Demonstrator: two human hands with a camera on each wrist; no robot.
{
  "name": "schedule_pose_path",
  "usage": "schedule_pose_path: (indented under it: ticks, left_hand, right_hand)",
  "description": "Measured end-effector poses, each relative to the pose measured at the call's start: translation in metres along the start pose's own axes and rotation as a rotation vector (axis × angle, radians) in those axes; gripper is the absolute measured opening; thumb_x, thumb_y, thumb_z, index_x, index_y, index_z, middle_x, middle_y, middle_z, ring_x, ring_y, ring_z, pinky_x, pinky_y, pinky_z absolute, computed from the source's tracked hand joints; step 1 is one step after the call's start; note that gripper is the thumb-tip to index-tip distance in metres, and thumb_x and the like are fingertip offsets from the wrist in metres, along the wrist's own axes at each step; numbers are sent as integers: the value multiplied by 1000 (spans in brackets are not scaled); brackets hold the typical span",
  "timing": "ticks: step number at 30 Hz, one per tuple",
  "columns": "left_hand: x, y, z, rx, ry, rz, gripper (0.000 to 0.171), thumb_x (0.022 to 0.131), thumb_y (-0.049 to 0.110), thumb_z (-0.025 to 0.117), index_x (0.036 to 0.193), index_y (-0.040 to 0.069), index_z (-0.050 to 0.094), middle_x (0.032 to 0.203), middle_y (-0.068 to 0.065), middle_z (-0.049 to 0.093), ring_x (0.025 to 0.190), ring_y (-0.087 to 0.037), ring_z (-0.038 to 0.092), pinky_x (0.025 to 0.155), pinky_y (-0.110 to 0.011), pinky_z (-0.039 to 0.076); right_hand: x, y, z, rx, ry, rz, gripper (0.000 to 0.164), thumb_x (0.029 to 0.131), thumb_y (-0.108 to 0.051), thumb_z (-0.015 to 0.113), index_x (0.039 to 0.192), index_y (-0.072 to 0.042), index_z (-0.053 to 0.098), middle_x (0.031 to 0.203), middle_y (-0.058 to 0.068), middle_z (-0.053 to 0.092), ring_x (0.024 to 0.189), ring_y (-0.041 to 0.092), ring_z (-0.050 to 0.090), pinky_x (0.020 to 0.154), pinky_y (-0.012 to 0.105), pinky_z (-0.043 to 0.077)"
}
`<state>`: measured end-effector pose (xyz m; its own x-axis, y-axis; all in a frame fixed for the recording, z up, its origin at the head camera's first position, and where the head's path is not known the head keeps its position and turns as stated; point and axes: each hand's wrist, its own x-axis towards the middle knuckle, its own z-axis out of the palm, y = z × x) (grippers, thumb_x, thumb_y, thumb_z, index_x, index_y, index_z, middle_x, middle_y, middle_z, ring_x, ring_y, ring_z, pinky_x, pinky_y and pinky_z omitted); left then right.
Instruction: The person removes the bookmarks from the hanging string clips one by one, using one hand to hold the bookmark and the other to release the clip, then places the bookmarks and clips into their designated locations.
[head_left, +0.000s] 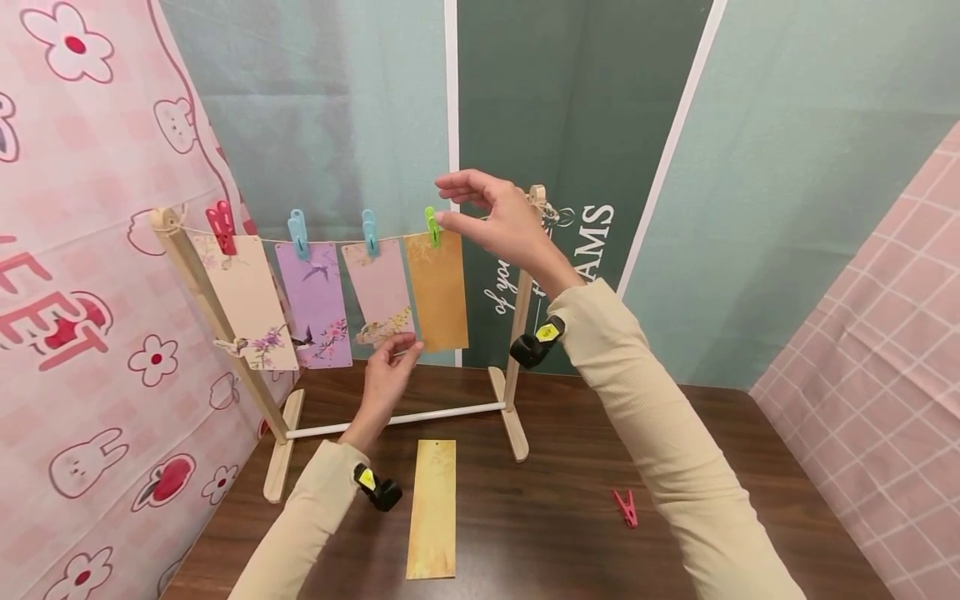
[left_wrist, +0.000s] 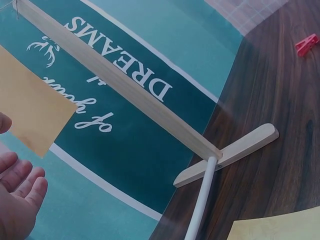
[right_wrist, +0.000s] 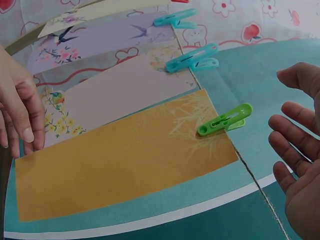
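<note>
An orange card (head_left: 438,292) with a faint bamboo print hangs from a twine line under a green clothespin (right_wrist: 225,120). My right hand (head_left: 504,218) is raised beside that clothespin, fingers spread and holding nothing; in the right wrist view a gap separates them. At the orange card's lower left corner is my left hand (head_left: 388,375), its thumb and fingers apart. To the left hang a pink card (head_left: 378,283) and a purple card (head_left: 315,300), each under a blue clothespin (head_left: 370,233), then a cream card (head_left: 247,300) under a red clothespin (head_left: 222,227).
The twine spans a wooden stand (head_left: 217,325) with a white crossbar (head_left: 450,413). On the dark wood table (head_left: 555,517) lie a yellow card (head_left: 432,508) and, to the right, a red clothespin (head_left: 626,508). Printed cloths hang behind and at both sides.
</note>
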<state>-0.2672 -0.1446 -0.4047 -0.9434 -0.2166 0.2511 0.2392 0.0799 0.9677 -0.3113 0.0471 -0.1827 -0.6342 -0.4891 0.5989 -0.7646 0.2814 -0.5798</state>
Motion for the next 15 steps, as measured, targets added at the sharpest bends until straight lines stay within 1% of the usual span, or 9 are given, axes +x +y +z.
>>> schedule_pose_path:
  ticks: [4,5,9,10,11,12,15]
  left_hand:
    - [0,0,1,-8,-4,-4,34,94,19,66,121,-1,60,119,-19,61,101,-29,61,77,-17,48]
    - [-2,4,1,-11,-8,-11,35,94,17,66,122,-3,59,120,-20,60,102,-31,60,77,-17,48]
    - [-13,25,2,6,-19,-25,34,95,11,63,123,-7,57,121,-23,59,101,-26,60,76,-16,46]
    - [-13,27,3,11,-20,-31,33,95,9,62,123,-8,57,121,-24,59,100,-26,60,76,-16,47]
    - [-13,27,3,10,-22,-31,32,95,8,62,122,-8,57,120,-24,59,98,-24,60,76,-16,47]
    - [-11,23,3,10,-21,-25,32,95,8,62,122,-8,58,120,-23,60,96,-20,59,75,-16,47]
    - [-2,6,4,-16,-27,-18,32,95,10,63,122,-6,58,121,-22,60,96,-17,59,76,-16,47]
  right_hand:
    - [4,2,2,-27,-22,-6,42,90,-28,70,127,-13,60,121,-3,63,110,4,53,99,20,37]
    - [4,3,2,-36,-27,-4,42,90,-28,69,128,-13,59,121,-3,63,110,4,53,99,19,37]
    - [7,5,2,-48,-60,17,44,90,-28,69,130,-11,58,123,-1,62,113,7,52,100,20,36]
    - [8,6,2,-48,-68,19,45,90,-28,69,130,-11,58,123,-1,62,113,8,52,100,20,35]
    - [8,6,2,-48,-76,22,45,90,-28,69,130,-10,58,124,0,62,114,9,52,101,20,35]
    - [9,7,2,-50,-84,23,46,90,-28,69,130,-10,58,124,0,62,114,10,52,101,20,35]
    - [11,7,4,-64,-97,22,46,90,-29,69,131,-10,57,123,1,62,114,10,52,101,20,35]
